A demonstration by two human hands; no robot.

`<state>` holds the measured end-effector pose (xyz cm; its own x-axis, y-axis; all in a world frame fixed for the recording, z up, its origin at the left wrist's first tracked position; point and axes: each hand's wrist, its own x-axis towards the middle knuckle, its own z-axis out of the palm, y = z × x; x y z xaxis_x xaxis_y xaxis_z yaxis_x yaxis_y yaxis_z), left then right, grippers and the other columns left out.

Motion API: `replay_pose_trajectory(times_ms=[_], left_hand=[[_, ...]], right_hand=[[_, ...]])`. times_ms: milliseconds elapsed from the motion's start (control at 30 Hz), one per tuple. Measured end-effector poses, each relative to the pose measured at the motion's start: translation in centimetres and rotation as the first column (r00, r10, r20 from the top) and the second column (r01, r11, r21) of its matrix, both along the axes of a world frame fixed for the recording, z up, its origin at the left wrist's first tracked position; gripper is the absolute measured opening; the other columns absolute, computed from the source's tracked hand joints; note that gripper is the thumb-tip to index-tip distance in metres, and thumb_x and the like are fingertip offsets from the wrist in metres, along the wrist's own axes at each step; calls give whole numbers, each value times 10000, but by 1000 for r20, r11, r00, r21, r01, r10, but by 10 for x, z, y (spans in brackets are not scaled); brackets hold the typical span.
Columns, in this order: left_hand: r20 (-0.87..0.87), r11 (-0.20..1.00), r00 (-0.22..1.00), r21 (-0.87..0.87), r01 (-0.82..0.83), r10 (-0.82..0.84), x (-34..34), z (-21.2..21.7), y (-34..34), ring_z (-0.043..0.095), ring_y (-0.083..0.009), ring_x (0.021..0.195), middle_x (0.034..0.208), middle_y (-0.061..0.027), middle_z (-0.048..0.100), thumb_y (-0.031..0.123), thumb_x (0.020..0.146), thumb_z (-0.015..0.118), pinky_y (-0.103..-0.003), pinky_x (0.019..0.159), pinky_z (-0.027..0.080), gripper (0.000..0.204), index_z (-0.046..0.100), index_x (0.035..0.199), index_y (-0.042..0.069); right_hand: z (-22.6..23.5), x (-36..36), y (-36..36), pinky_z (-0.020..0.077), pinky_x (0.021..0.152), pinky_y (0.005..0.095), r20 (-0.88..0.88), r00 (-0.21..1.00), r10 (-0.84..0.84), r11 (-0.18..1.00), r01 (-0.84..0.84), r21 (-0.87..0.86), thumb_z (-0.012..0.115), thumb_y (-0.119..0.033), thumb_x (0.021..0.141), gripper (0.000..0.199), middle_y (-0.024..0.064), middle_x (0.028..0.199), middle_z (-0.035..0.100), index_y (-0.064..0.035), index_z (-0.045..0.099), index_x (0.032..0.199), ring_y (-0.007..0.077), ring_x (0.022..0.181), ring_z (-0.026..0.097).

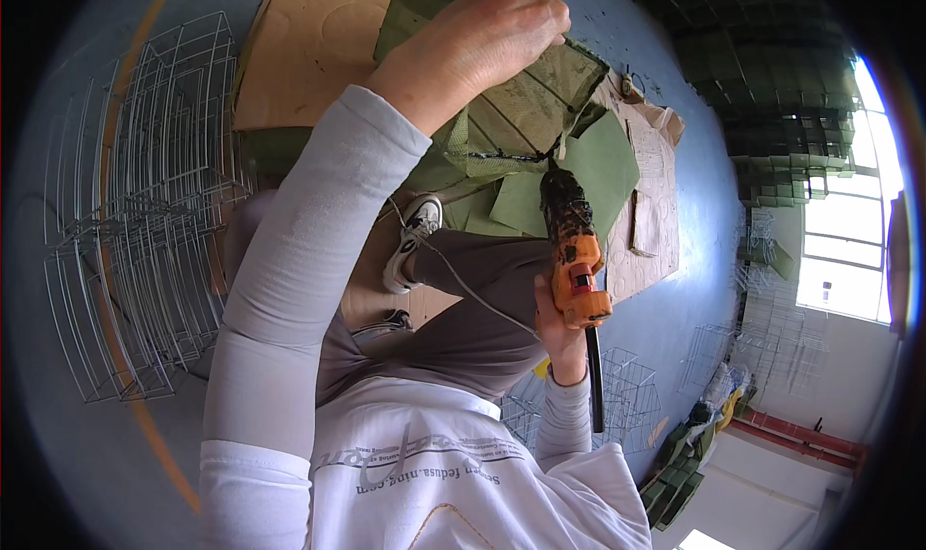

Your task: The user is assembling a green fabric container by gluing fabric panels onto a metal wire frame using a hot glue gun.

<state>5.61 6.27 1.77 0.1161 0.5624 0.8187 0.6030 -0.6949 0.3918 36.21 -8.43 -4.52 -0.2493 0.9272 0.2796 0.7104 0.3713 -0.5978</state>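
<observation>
My left hand point(482, 34) presses down on top of a green fabric-covered box point(526, 102), fingers curled over its upper edge. My right hand point(558, 326) grips an orange and black glue gun point(576, 251) by its handle. The gun's dark nozzle points up at the lower edge of the box, where loose green fabric point(588, 169) hangs. A black cord point(595, 376) runs down from the gun's handle. My bent legs in grey trousers point(482, 299) and a white shoe point(415, 237) lie under the box.
Bare wire frames point(135, 213) are stacked at the left on the blue floor. Cardboard sheets point(309, 49) lie under the work. Stacks of finished green boxes point(772, 87) stand at the far right, with more wire frames point(627, 386) and a bright window point(849, 251).
</observation>
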Motion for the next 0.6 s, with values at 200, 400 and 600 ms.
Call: replay_pose_trajectory(times_ms=[200,400,600], left_hand=[[-33,998,999,-56,35,-37,-13,6,-3,621,-292,903,919,-158,620,77,907,550,-379,804,499,141,622,1002,1],[-32,948,992,-293,-123,118,-45,16,-2,692,-289,800,894,-174,712,241,950,596,-374,735,519,305,681,1160,37],[-84,914,976,-342,-217,200,-72,21,-9,692,-278,808,944,-201,707,224,950,597,-337,735,498,301,673,1145,7]], right_hand=[[21,-11,-11,514,848,381,-147,988,-52,940,-2,-341,617,82,799,285,119,1025,642,25,624,1078,272,980,635],[45,-19,10,508,922,413,-717,696,-49,937,-216,-274,598,-1,849,358,152,1072,633,71,520,1191,291,1025,643],[42,-25,97,530,931,415,-872,449,-195,916,-234,-325,599,-152,937,401,159,1147,636,29,487,1277,282,1038,650]])
